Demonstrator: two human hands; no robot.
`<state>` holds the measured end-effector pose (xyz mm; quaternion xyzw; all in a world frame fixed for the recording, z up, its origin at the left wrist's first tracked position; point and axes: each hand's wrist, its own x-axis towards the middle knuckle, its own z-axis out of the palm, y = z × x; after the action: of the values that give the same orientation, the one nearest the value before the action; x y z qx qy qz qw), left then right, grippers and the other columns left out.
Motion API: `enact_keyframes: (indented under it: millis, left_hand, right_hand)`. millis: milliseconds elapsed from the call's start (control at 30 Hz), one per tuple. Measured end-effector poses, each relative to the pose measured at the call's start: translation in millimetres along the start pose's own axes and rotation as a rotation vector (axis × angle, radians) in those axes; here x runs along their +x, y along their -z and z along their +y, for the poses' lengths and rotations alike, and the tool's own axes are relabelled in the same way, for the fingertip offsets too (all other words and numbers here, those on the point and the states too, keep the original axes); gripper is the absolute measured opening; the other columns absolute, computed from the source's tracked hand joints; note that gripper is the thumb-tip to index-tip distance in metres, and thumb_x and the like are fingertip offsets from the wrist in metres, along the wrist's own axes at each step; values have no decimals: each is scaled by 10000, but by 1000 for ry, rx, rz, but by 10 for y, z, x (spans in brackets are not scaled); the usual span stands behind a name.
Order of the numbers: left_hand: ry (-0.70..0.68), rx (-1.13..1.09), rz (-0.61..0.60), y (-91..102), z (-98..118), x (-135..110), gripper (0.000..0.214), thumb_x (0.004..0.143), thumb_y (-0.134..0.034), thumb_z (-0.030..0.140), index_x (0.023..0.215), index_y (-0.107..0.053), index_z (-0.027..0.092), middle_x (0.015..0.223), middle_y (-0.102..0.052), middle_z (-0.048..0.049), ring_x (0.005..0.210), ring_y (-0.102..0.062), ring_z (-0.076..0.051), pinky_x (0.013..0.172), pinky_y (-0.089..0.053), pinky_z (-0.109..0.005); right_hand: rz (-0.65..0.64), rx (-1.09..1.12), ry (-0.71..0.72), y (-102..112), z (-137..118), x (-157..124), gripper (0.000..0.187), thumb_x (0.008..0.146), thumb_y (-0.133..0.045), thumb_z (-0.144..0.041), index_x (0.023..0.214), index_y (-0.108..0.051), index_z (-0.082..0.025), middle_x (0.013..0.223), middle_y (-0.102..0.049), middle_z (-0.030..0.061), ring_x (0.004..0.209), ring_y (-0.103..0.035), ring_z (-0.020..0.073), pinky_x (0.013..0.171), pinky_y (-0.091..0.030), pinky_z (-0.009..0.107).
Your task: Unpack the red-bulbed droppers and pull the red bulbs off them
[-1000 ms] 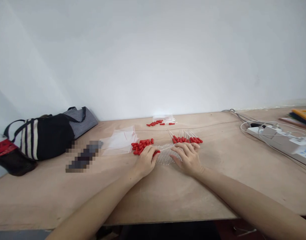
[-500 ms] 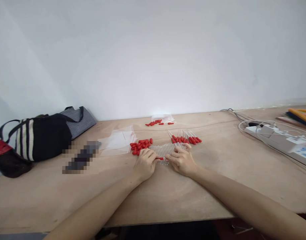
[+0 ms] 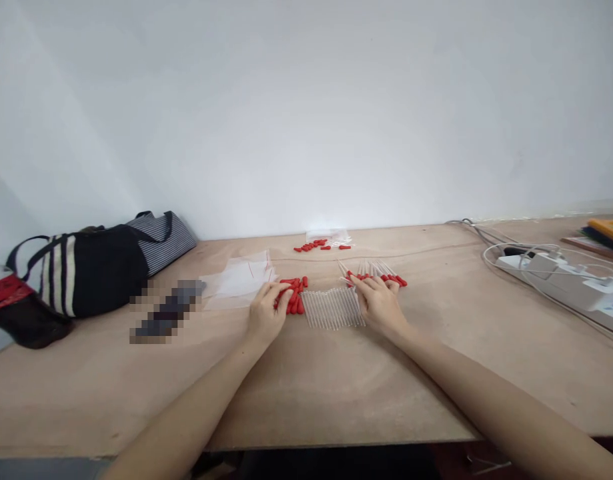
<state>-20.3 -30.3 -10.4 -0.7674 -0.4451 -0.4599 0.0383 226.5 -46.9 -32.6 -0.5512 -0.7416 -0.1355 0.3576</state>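
Note:
My left hand [image 3: 267, 312] is at the pile of red rubber bulbs [image 3: 297, 304], thumb and fingers closing on a bulb at its left side. My right hand [image 3: 383, 305] is over the row of glass droppers with red bulbs [image 3: 397, 279], whose thin tips point away from me. Its fingers are closed on a dropper at the row's left end, partly hidden by the fingers. Between my hands lies a row of clear glass tubes [image 3: 333, 309], side by side, its right end close to my right hand.
Clear plastic bags [image 3: 239, 283] lie left of the bulbs. More red bulbs [image 3: 311, 246] lie near the wall by another small bag. A black bag [image 3: 103, 270] and a dark bottle [image 3: 29, 317] stand at left. At right are a power strip [image 3: 561, 277] and cables.
My hands have parted from over the glass tubes, where they met at a red bulb. The left moved left to the bulb pile; the right moved up and right to the assembled droppers.

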Motion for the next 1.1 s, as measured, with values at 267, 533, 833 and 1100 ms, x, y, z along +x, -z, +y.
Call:
enact_keyframes:
  millis: [267,533,833,1100]
  left_hand:
    - [324,107,44,113,-372,165,284,720,-449,159,957,-604,134,821,-578,-63,643,-574,-147,672,-495,-296]
    - [332,84,-63,18,-384,141,199,688,-552,289,839,-571,160,700,-616,-20,601,-566,-147,600,-480,-262]
    - [206,192,132,146,-295,176,274,798,-425,380,749,-594,171,757,-614,-59,721,-529,-193,680,-434,-308]
    - [80,129,75,112,-115,106,237,838,-415,312,733,-587,186,736,-585,-48,760,-514,-196,702,-428,-313]
  right_hand:
    - [-207,-191,24,-67,-135,115,286,826,-384,-127,720,-646,-175,668,-629,33,641,-511,126,768,-195,325]
    - [-260,-300,10,-55,-340,68,225,747,-432,-105,751,-654,-142,761,-616,101,749,-506,203,761,-176,388]
    - [-384,-302,-30,8,-480,65,250,756,-399,-106,833,-637,-112,858,-626,147,850,-507,239,781,-185,411]
    - [-272,-239,-119,20,-310,188,264,812,-396,-222,752,-644,-152,826,-639,122,805,-527,225,739,-213,386]
